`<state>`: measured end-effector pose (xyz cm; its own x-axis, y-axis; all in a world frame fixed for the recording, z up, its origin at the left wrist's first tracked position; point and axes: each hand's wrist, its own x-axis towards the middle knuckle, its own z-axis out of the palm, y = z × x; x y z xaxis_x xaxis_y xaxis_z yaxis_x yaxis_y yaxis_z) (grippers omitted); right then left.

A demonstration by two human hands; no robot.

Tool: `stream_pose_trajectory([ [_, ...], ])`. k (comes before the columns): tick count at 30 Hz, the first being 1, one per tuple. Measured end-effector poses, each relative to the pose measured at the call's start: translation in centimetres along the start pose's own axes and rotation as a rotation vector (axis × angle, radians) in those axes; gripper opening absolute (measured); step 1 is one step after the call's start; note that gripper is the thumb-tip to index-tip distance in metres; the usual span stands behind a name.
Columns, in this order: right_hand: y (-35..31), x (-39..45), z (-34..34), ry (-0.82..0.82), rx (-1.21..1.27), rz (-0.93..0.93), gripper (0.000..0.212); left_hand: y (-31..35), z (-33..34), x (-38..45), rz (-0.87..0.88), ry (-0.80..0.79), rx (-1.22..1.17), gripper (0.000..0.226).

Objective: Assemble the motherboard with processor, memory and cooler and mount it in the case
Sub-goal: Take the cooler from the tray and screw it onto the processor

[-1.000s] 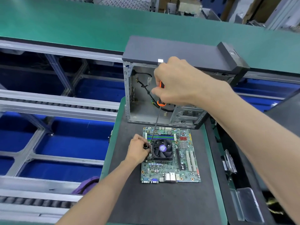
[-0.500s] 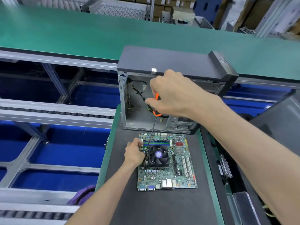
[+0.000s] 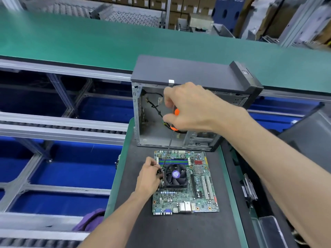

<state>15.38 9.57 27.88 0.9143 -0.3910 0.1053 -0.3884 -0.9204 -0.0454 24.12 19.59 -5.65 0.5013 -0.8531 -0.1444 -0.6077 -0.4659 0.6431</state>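
motherboard: flat on the desk before the open, empty case. cooler seated; we judge screws underway, mounting left. right hand grips screwdriver; left hand pinches at its tip.

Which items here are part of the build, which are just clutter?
In the job: motherboard; cooler on it; screwdriver held by right hand; left hand steadying at the cooler's corner; open case.

Lying about: purple cloth; clear plastic tray; cardboard boxes.
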Motion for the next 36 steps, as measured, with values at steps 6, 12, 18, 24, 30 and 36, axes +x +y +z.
stream_pose_trajectory([
  [6, 0.4, -0.1, -0.5, -0.170, 0.191, 0.002, 0.032, -0.3, 0.3, 0.5, 0.036, -0.008, 0.020, 0.019],
  [12, -0.4, 0.1, 1.3, 0.064, -0.011, 0.058, 0.025, -0.5, 0.2, 1.0, 0.059, -0.027, 0.050, 0.017],
  [18, -0.1, -0.4, 0.0, 0.002, -0.024, 0.020, 0.026, -0.3, -0.4, 1.3, 0.036, -0.095, 0.034, 0.021],
  [24, 1.5, -1.5, -0.9, -0.127, 0.176, 0.037, 0.035, -0.9, -0.2, 2.1, 0.087, -0.137, 0.061, 0.022],
  [30, 2.2, -2.3, -0.4, 0.013, 0.194, 0.018, 0.029, -0.9, -0.2, 2.0, 0.077, -0.120, 0.042, 0.014],
  [36, 1.6, -1.8, 0.7, 0.020, 0.112, -0.039, 0.018, -0.9, -0.9, 1.8, 0.043, -0.170, -0.014, 0.016],
])
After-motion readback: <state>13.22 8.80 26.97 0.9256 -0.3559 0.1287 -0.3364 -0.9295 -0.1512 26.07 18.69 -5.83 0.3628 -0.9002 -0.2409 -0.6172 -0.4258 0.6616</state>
